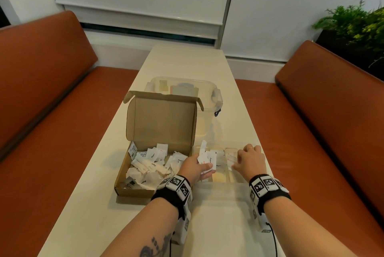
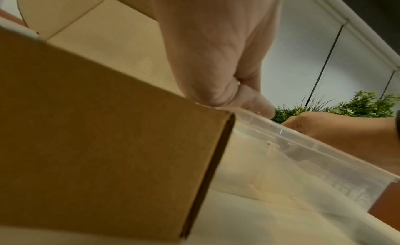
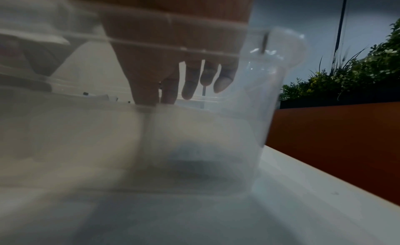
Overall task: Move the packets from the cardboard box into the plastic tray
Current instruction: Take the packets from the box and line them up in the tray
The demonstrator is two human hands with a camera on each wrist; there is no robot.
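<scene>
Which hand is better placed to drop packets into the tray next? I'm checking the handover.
Left. The left hand already holds a bunch of packets at the tray's left end, beside the cardboard box. The right hand appears empty, its fingers reaching into the tray.

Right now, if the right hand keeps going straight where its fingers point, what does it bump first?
Probably the tray: the right hand points down into it, fingers straight, just above the floor and packets there. Depth is unclear.
</scene>
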